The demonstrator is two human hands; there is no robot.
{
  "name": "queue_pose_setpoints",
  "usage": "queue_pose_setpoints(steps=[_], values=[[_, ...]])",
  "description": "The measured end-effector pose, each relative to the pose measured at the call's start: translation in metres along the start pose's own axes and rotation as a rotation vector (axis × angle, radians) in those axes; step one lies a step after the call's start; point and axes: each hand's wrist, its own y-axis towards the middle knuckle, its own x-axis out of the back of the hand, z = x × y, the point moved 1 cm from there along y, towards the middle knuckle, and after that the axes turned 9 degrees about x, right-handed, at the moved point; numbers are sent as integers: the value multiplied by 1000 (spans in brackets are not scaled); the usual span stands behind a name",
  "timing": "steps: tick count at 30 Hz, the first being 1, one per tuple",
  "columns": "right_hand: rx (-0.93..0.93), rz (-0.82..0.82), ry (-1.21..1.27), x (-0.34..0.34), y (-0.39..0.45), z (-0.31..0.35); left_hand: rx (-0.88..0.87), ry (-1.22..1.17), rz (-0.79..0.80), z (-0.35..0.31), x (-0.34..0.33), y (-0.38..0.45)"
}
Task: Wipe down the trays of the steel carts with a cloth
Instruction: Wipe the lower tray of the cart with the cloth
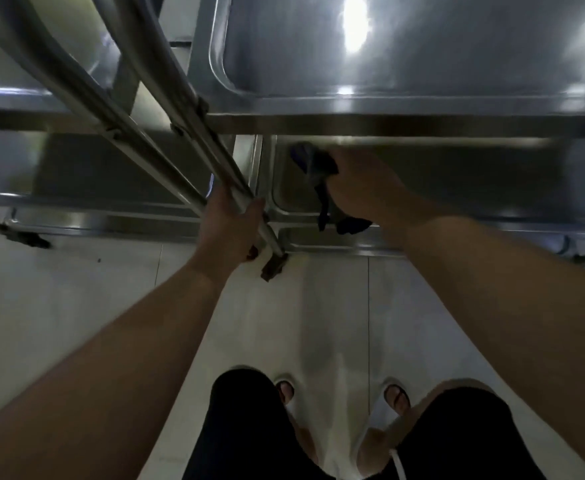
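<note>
Under the top tray [405,57], the right hand [363,181] grips a dark cloth [318,164] bunched on the lower tray [294,199]; soft and limp, it seems best held wadded. The left hand [228,226] clasps the cart's upright posts [166,140].

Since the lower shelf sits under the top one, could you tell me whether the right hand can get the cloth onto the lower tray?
Probably yes: the right hand, gripping the cloth, is already under the top tray at the lower tray.

Black shorts [249,431] and white open-toed sandals [389,401] are worn; both forearms [118,355] are left bare, without sleeves.
</note>
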Motion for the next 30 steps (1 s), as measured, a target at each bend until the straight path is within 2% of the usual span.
queue_pose_setpoints(steps=[5,10,13,17,19,21,23,25,27,30], values=[[64,-21,103,-57,27,-3,-136,-175,-94,15,-24,19],[118,30,235,-116,66,-1,-242,-301,-88,26,-37,44],[235,137,23,-140,82,-1,-262,-408,-82,28,-44,53],[355,119,-224,-146,67,-13,-302,-509,-141,27,-54,52],[314,126,-258,-139,46,-35,-304,-506,-183,26,-56,51],[303,124,-428,-121,24,-69,-288,-526,-177,25,-57,50],[205,25,-547,-90,7,-112,-289,-547,-149,23,-58,49],[-23,-81,-489,-58,-4,-147,-297,-568,-159,22,-60,50],[-195,-96,-449,-47,5,-163,-314,-577,-187,21,-61,51],[-245,-144,-467,-59,48,-146,-345,-561,-196,21,-63,51]])
